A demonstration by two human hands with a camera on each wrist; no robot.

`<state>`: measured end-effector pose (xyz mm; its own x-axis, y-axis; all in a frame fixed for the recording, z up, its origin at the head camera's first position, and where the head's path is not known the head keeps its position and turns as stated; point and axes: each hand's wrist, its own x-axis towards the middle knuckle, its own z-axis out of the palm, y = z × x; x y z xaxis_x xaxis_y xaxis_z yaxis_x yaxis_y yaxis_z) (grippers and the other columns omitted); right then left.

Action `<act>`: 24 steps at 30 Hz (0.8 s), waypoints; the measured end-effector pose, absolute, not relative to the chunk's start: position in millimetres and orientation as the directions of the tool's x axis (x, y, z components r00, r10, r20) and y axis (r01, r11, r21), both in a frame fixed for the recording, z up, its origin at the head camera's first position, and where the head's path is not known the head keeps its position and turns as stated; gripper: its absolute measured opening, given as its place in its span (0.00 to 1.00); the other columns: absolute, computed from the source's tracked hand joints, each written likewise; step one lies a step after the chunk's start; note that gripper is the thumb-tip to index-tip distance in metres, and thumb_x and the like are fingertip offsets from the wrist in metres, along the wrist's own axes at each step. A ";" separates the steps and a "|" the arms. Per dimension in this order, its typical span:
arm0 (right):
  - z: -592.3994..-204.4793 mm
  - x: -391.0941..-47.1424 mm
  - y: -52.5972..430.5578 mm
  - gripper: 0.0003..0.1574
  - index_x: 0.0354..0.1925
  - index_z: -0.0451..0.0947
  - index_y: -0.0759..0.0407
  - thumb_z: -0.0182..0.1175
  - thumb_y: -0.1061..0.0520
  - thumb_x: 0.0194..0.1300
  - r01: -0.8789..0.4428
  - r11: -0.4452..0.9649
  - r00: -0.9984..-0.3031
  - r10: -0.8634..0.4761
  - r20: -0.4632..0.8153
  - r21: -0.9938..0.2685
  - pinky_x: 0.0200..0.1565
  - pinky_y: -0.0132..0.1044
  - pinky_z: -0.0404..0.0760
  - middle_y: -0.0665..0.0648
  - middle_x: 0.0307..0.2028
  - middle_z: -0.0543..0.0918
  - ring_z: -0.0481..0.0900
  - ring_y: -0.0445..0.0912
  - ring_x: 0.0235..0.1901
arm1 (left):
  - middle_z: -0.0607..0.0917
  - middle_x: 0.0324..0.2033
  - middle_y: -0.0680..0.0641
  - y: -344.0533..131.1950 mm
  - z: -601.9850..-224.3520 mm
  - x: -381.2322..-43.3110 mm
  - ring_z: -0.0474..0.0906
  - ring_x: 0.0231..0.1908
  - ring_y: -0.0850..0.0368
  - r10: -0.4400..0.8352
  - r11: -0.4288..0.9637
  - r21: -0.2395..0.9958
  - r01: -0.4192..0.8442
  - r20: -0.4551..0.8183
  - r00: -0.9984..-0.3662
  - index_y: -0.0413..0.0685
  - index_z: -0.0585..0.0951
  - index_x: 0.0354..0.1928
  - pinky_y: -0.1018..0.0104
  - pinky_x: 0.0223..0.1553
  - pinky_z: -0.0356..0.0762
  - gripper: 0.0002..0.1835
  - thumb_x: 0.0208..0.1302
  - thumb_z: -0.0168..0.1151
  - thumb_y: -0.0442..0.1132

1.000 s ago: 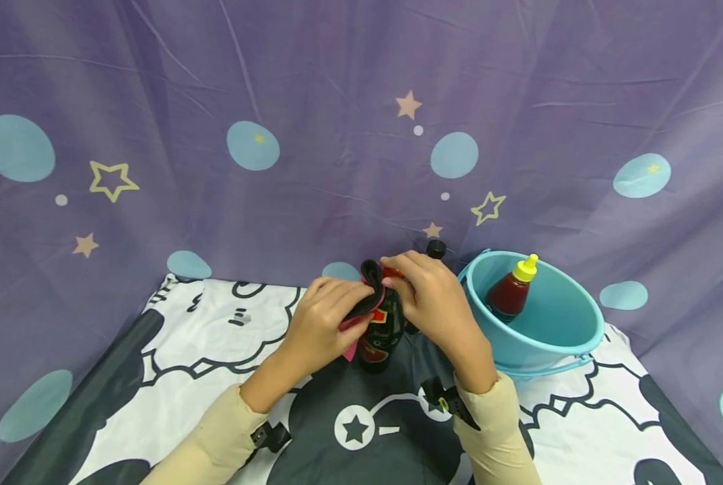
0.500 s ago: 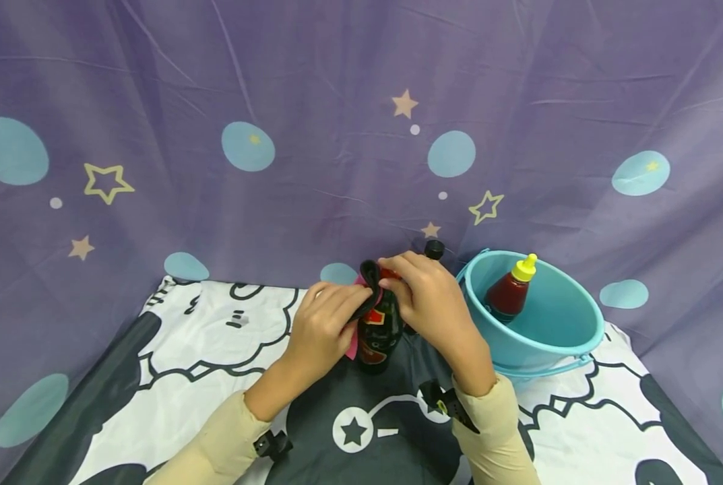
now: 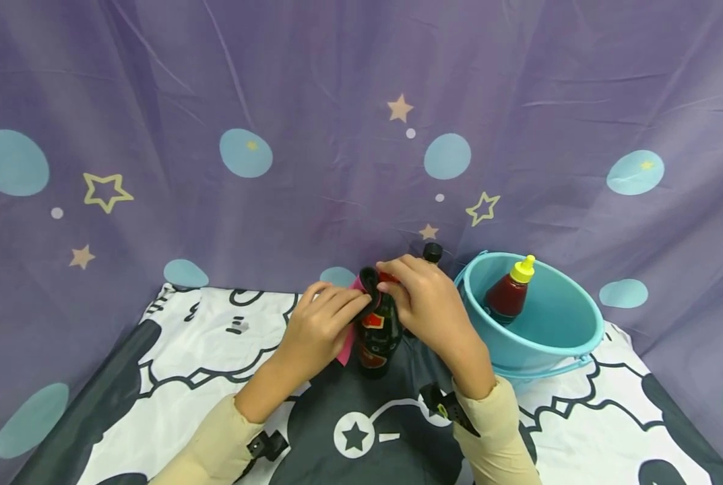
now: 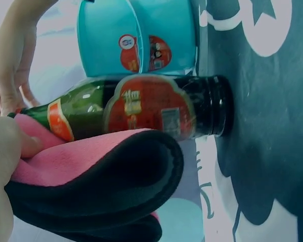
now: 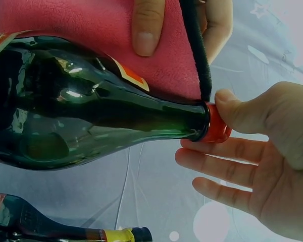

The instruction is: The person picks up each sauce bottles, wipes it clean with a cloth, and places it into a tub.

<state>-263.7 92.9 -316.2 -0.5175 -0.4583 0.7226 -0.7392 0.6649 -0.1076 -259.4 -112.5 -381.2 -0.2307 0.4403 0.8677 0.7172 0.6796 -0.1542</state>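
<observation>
While the right hand (image 3: 428, 306) pinches the red cap (image 5: 219, 125) between thumb and forefinger, the upright dark green glass bottle (image 3: 381, 340) stands at that hand's 8 o'clock and the left hand's (image 3: 320, 327) 3 o'clock. The left hand grips a folded pink-and-black plush cloth (image 4: 86, 156) against the bottle's neck. From the right hand, a black-capped dark bottle (image 3: 432, 253) rises at 12 o'clock; at 3 o'clock sits a light-blue plastic bucket (image 3: 519, 353), holding a dark-red squeeze bottle with yellow nozzle (image 3: 508, 296).

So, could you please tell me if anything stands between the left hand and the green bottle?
Yes: the pink cloth, gripped by the left hand, lies between it and the green bottle. Nothing visible separates the right hand from the red cap.
</observation>
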 end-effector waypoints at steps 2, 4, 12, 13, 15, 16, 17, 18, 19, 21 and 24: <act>-316.9 -263.4 92.7 0.14 0.49 0.85 0.60 0.67 0.57 0.67 -0.742 0.662 -0.513 -0.460 0.725 -0.105 0.44 0.44 0.82 0.56 0.41 0.88 0.83 0.49 0.35 | 0.89 0.44 0.46 -114.8 -380.3 -259.0 0.86 0.44 0.50 0.460 0.674 -0.166 0.720 0.857 -0.233 0.44 0.86 0.51 0.51 0.51 0.79 0.19 0.55 0.72 0.29; -317.2 -263.3 92.6 0.14 0.49 0.85 0.61 0.67 0.57 0.67 -0.744 0.660 -0.509 -0.461 0.727 -0.103 0.44 0.44 0.82 0.56 0.41 0.88 0.83 0.49 0.35 | 0.89 0.44 0.46 -116.4 -379.6 -259.0 0.86 0.44 0.50 0.476 0.668 -0.172 0.724 0.846 -0.238 0.45 0.86 0.50 0.51 0.51 0.79 0.18 0.55 0.74 0.31; -316.7 -262.8 93.4 0.14 0.49 0.86 0.61 0.66 0.57 0.67 -0.748 0.656 -0.505 -0.468 0.725 -0.097 0.42 0.44 0.81 0.56 0.39 0.87 0.82 0.49 0.34 | 0.89 0.42 0.48 -120.4 -381.0 -262.2 0.85 0.43 0.51 0.514 0.639 -0.180 0.748 0.823 -0.241 0.45 0.87 0.49 0.52 0.50 0.79 0.19 0.53 0.76 0.31; -316.6 -262.8 93.4 0.14 0.49 0.86 0.61 0.66 0.57 0.68 -0.748 0.656 -0.504 -0.469 0.726 -0.096 0.42 0.44 0.81 0.56 0.39 0.87 0.82 0.50 0.34 | 0.89 0.42 0.48 -120.7 -381.2 -262.7 0.85 0.42 0.51 0.516 0.637 -0.182 0.749 0.823 -0.239 0.45 0.87 0.49 0.52 0.50 0.79 0.19 0.52 0.76 0.31; -316.6 -263.0 93.5 0.14 0.49 0.86 0.61 0.66 0.57 0.67 -0.749 0.656 -0.500 -0.469 0.728 -0.092 0.42 0.44 0.81 0.56 0.40 0.88 0.82 0.50 0.35 | 0.89 0.42 0.48 -120.9 -381.5 -263.0 0.85 0.42 0.51 0.518 0.635 -0.184 0.750 0.822 -0.237 0.45 0.87 0.49 0.52 0.50 0.79 0.19 0.52 0.77 0.31; -316.5 -263.0 93.6 0.14 0.49 0.86 0.61 0.66 0.57 0.67 -0.750 0.655 -0.498 -0.470 0.729 -0.090 0.42 0.44 0.80 0.56 0.40 0.88 0.81 0.50 0.35 | 0.89 0.42 0.48 -120.9 -380.9 -262.5 0.85 0.42 0.51 0.520 0.637 -0.181 0.749 0.818 -0.245 0.46 0.87 0.49 0.52 0.51 0.79 0.19 0.53 0.76 0.31; -316.4 -263.1 93.6 0.14 0.49 0.86 0.61 0.66 0.57 0.67 -0.751 0.654 -0.496 -0.470 0.730 -0.089 0.42 0.44 0.80 0.56 0.40 0.88 0.81 0.50 0.35 | 0.89 0.42 0.48 -121.0 -380.5 -262.2 0.85 0.43 0.51 0.522 0.638 -0.178 0.749 0.815 -0.251 0.46 0.87 0.49 0.52 0.51 0.79 0.19 0.54 0.75 0.31; -316.3 -263.1 93.7 0.14 0.49 0.86 0.61 0.66 0.57 0.67 -0.751 0.654 -0.495 -0.471 0.731 -0.088 0.42 0.44 0.80 0.56 0.40 0.88 0.81 0.50 0.36 | 0.89 0.43 0.48 -121.0 -380.2 -261.9 0.85 0.42 0.51 0.522 0.639 -0.178 0.749 0.814 -0.252 0.46 0.87 0.49 0.52 0.51 0.79 0.18 0.54 0.75 0.31; -316.2 -263.0 93.8 0.14 0.49 0.86 0.61 0.66 0.57 0.67 -0.752 0.653 -0.494 -0.471 0.731 -0.088 0.43 0.44 0.79 0.56 0.40 0.88 0.80 0.50 0.36 | 0.89 0.43 0.48 -121.1 -379.9 -261.7 0.85 0.43 0.51 0.522 0.639 -0.176 0.749 0.814 -0.254 0.46 0.87 0.49 0.52 0.51 0.79 0.18 0.54 0.75 0.31; -316.0 -263.0 94.0 0.13 0.49 0.86 0.60 0.66 0.57 0.67 -0.754 0.650 -0.494 -0.472 0.730 -0.090 0.42 0.43 0.79 0.56 0.40 0.88 0.79 0.51 0.36 | 0.89 0.43 0.48 -121.3 -379.7 -261.8 0.85 0.43 0.51 0.522 0.638 -0.173 0.750 0.813 -0.257 0.46 0.87 0.49 0.52 0.51 0.79 0.18 0.55 0.74 0.31; -315.8 -263.3 94.2 0.13 0.48 0.86 0.60 0.66 0.57 0.67 -0.757 0.647 -0.495 -0.472 0.729 -0.095 0.42 0.43 0.77 0.56 0.39 0.87 0.78 0.51 0.36 | 0.89 0.42 0.48 -121.3 -379.6 -262.4 0.85 0.43 0.51 0.523 0.638 -0.175 0.750 0.813 -0.256 0.46 0.87 0.49 0.52 0.51 0.79 0.18 0.56 0.73 0.30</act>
<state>-263.3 94.2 -315.8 -0.4951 -0.4723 0.7292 -0.7566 0.6470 -0.0946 -262.4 -121.3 -379.6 -0.2556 0.5231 0.8130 0.7501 0.6379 -0.1746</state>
